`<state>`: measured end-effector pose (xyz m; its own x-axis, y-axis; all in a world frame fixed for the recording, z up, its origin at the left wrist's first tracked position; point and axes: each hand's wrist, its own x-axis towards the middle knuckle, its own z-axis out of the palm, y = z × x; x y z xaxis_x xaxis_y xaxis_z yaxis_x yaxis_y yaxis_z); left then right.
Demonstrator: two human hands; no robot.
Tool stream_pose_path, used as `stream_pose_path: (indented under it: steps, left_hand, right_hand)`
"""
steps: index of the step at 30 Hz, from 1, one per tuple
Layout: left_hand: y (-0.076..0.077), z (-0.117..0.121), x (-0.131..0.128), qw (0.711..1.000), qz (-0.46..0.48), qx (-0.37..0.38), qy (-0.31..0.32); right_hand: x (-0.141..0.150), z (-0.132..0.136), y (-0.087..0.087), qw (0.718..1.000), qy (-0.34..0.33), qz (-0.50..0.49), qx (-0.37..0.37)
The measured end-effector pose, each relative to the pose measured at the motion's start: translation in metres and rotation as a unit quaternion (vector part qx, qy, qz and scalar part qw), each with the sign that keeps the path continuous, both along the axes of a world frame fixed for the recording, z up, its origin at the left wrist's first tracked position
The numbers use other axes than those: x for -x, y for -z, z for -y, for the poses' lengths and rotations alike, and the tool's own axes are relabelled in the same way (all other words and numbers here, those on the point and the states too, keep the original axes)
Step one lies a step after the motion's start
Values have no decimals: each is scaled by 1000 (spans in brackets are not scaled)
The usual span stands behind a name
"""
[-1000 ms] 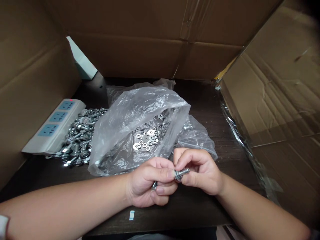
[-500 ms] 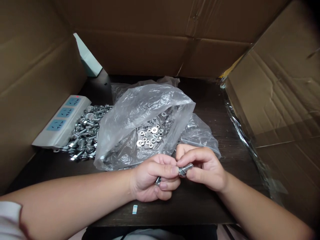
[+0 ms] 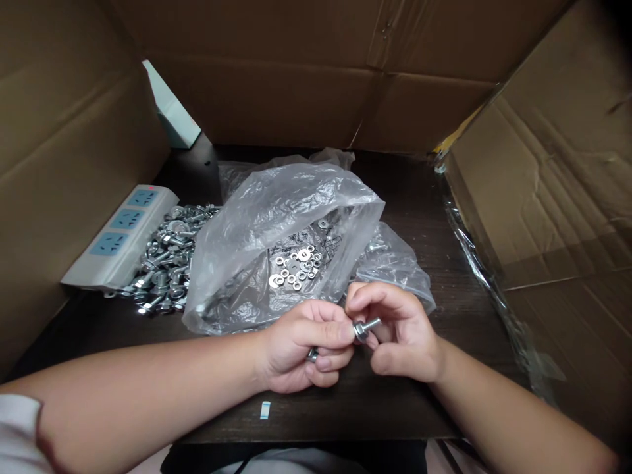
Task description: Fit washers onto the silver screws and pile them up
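A silver bolt (image 3: 366,328) with a nut or washers on it is pinched between the thumb and index finger of my left hand (image 3: 311,345). Its threaded end points right and slightly up. Another metal piece (image 3: 312,355) shows under the curled fingers of that hand, mostly hidden. My right hand (image 3: 399,332) curves around the bolt's free end, thumb and index finger apart, gripping nothing that I can see. Just beyond my hands, loose washers (image 3: 296,266) lie on an opened clear plastic bag (image 3: 291,191).
Many bolts (image 3: 168,263) are heaped left of the bag, against a white power strip (image 3: 121,240). A second plastic bag (image 3: 399,263) lies behind my right hand. Cardboard walls (image 3: 296,105) enclose the dark table (image 3: 419,191). A small paper scrap (image 3: 265,410) lies near the front edge.
My right thumb and fingers have come away from the bolt and spread, leaving its threaded end exposed. The left hand keeps its pinch on the bolt.
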<state>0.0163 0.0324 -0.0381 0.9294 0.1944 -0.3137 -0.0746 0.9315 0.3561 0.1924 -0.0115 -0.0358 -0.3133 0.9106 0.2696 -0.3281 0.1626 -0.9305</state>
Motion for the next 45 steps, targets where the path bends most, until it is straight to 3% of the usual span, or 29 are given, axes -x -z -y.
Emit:
stream_pose_path:
  steps: [7, 19, 30, 35, 40, 45]
  left_hand:
    - [2, -2, 2, 1000, 7, 16, 2]
    - [-2, 0, -1, 999, -28, -5, -27]
    - [-3, 0, 1, 998, -39, 6, -41]
    - [-3, 1, 0, 999, -24, -9, -34]
    - [-1, 4, 3, 999, -24, -28, -8]
    - [-3, 10, 5, 998, 5, -60, 11]
  right_hand:
    - [-4, -4, -11, 994, 36, 65, -79]
    - [5, -1, 0, 996, 68, 51, -34]
    - [7, -4, -4, 995, 73, 46, -54]
    - [6, -1, -2, 997, 49, 40, -33]
    - [1, 4, 8, 998, 5, -29, 63]
    - [1, 5, 17, 995, -5, -49, 90]
